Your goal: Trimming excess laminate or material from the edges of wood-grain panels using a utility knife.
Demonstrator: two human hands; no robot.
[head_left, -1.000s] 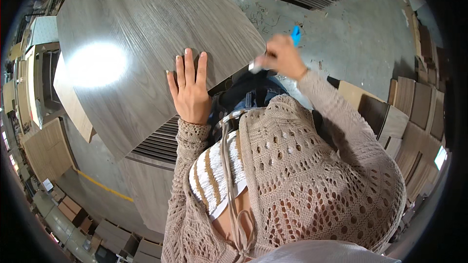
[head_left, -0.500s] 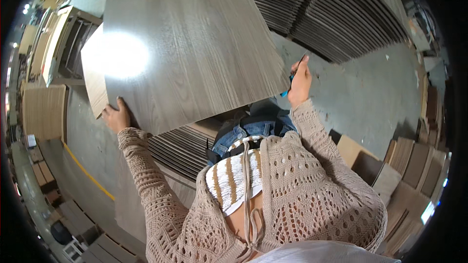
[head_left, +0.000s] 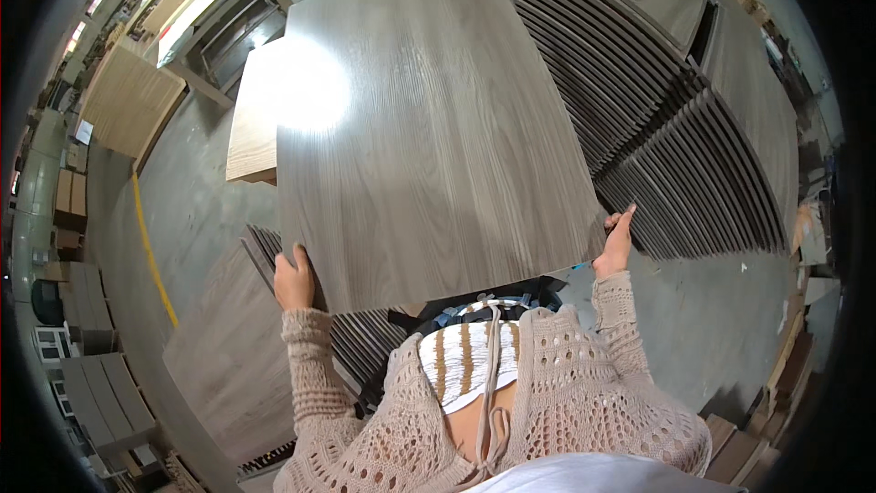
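Note:
A large grey-brown wood-grain panel (head_left: 429, 155) lies broad before me, a bright light glaring on its upper left. At its near left corner, my left hand (head_left: 294, 281) is closed round the edge, thumb pointing away from me. My right hand (head_left: 615, 243) closes on the near right corner, its fingers partly hidden behind the board. Something small and blue (head_left: 580, 266) shows beside that hand under the panel's edge; its kind is too hidden to tell.
Tall stacks of dark-edged panels (head_left: 703, 173) stand at the right. A pale wood piece (head_left: 254, 119) juts out at the panel's left. More stacked boards (head_left: 224, 356) lie near left. A wooden frame table (head_left: 228, 27) stands far left, and a yellow line (head_left: 153, 246) runs along the floor.
The panel has swung nearly square to me, and its near edge has come lower. Both hands have moved right and nearer with it. The view has shifted, showing more of the right stacks.

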